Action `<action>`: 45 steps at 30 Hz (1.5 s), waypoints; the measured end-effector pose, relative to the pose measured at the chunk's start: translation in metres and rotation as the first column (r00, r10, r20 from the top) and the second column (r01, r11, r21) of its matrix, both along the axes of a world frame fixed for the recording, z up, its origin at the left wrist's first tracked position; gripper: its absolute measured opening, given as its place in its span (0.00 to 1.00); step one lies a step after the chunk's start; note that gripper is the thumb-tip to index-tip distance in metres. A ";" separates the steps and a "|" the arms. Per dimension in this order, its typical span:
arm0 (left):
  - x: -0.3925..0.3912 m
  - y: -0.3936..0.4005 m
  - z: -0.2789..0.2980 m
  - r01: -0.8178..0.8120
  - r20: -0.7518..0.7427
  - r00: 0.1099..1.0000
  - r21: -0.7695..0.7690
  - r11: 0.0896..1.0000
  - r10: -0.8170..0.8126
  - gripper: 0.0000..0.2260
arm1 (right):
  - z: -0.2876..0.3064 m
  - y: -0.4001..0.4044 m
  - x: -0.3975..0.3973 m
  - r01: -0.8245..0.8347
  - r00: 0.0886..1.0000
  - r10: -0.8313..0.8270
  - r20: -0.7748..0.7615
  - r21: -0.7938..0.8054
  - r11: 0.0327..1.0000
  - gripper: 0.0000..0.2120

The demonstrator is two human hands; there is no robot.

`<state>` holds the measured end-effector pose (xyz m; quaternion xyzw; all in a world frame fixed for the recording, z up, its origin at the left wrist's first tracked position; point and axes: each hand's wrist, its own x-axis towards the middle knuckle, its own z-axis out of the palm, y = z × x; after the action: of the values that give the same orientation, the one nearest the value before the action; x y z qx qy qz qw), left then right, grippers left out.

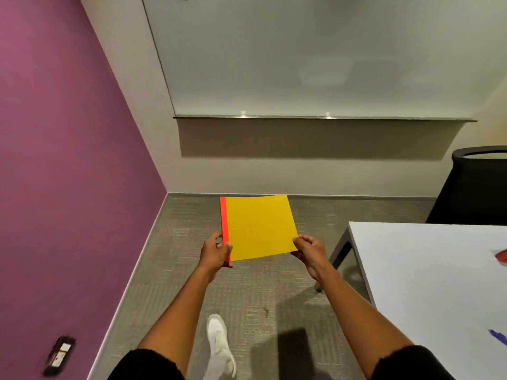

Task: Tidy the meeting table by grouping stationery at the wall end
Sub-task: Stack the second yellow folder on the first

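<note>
Notebook (259, 227) up in the air, yellow cover facing the camera, held out over the carpet (274, 292) well apart from the table (428, 283), whose near-left corner juts in at the right. The left hand (215, 252) grips the lower corner on the spine side, thumb on the cover and fingers curled round the orange-red spine strip; the right hand (308, 249) pinches the opposite lower corner, fingers folded underneath. So both hands are busy with the one book, and it isn't on the table at all. Judging progress: this looks like mid-carry, one item collected and not yet set down. Two more pieces wait along the table's right side, cut off by the frame: a red thing (502, 255) farther up and a blue thing (498, 335), perhaps a pen, nearer the person. Neither can be identified with confidence. Whether any pile exists at the wall end cannot be told, since most of the tabletop is out of view. Plenty left, by this reckoning. On materials: the cover reads as matte card, thin and slightly bowed, its far edge curving, so it should flex if held by one corner only. The tabletop is smooth, pale and faintly glossy, on a grey leg. Carpet is grey, tight ribbed weave. A glossy whiteboard (315, 56) with a narrow tray fills the wall ahead, a purple wall (55, 160) runs along the left, a dark mesh-backed chair (477, 185) stands beyond the table, and a white shoe (219, 344) steps forward below.
</note>
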<state>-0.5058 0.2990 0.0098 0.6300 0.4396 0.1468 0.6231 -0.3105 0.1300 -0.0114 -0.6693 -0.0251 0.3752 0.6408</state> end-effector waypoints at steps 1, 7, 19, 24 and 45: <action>0.019 0.015 -0.001 0.031 0.005 1.000 0.000 1.000 -0.031 0.16 | -0.003 0.009 0.013 0.033 0.999 -0.033 -0.006 -0.001 0.999 0.04; 0.149 0.115 -0.002 0.273 0.003 0.962 0.008 0.962 -0.273 0.14 | -0.011 0.071 0.103 0.248 0.969 -0.248 -0.022 -0.015 0.969 0.03; 0.375 0.215 0.025 0.650 -0.022 0.760 0.038 0.759 -0.650 0.15 | 0.001 0.129 0.234 0.610 0.791 -0.611 -0.036 -0.025 0.792 0.10; 0.475 0.222 0.016 0.736 -0.039 0.677 0.007 0.677 -0.735 0.15 | -0.013 0.131 0.307 0.701 0.712 -0.701 -0.044 -0.014 0.713 0.09; 0.937 0.109 0.019 0.930 -0.020 0.366 -0.021 0.366 -0.930 0.14 | -0.007 0.043 0.653 0.933 0.358 -0.934 0.003 -0.050 0.358 0.06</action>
<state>0.4311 0.4077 0.0289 0.7683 0.0181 -0.2397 0.5932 0.3430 0.1734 -0.0182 -0.5746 0.3748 -0.0446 0.7262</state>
